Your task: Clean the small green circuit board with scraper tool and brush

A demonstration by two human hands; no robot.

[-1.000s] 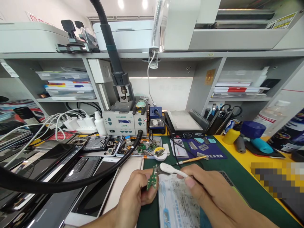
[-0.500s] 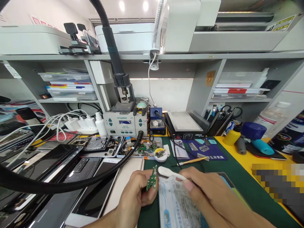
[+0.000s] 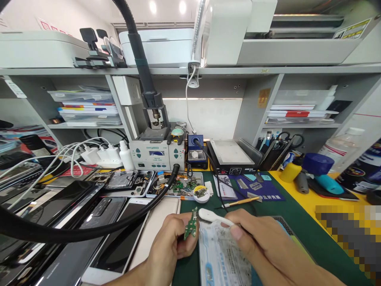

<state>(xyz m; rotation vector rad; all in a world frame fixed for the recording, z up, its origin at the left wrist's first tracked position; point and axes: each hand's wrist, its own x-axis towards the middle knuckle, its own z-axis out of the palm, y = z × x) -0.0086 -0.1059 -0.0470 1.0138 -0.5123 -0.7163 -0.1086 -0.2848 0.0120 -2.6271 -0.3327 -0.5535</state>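
Green circuit board (image 3: 190, 227) is what my left hand (image 3: 168, 254) holds up over the green mat (image 3: 268, 206), near the front edge of the bench. My left fingers pinch its lower end, so the board stands nearly upright. My right hand (image 3: 262, 242) has its fingers pressed around a white brush (image 3: 212, 216), and the brush head touches the top of the board. I think this board is very light and thin. It looks stiff, but I judge it could snap or lose its tiny parts if I squeeze hard. I would grip it by the bare edges only, not by the little parts. A worn plastic sheet (image 3: 224, 254) lies under my hands. Just behind sits a small round tin (image 3: 201, 193).
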